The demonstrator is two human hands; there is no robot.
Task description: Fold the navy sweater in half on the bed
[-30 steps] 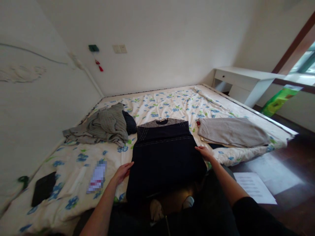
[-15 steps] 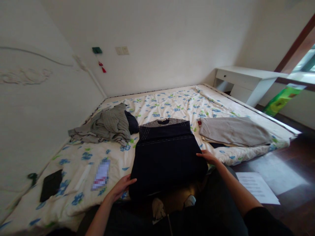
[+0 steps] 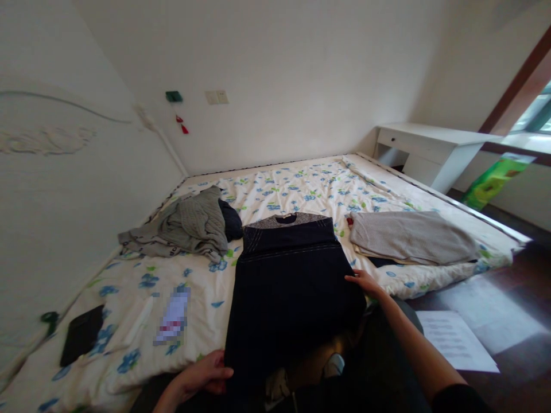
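A dark navy sweater [image 3: 288,281] with a grey yoke lies flat on the flowered bedsheet [image 3: 301,183], its hem hanging over the near edge of the bed. My left hand [image 3: 202,376] grips the sweater's lower left edge at the hem. My right hand [image 3: 364,281] rests with fingers spread on the sweater's right side edge.
A crumpled grey knit pile [image 3: 189,223] lies left of the sweater, a folded beige garment [image 3: 413,235] to the right. A black flat object [image 3: 81,341] and a blurred packet [image 3: 172,315] sit near the left. A white desk [image 3: 430,146] stands at the far right; paper [image 3: 456,341] lies on the floor.
My left hand has slid down the sweater's left edge towards the hem at the bed's near edge. My right hand has moved a little down the right edge.
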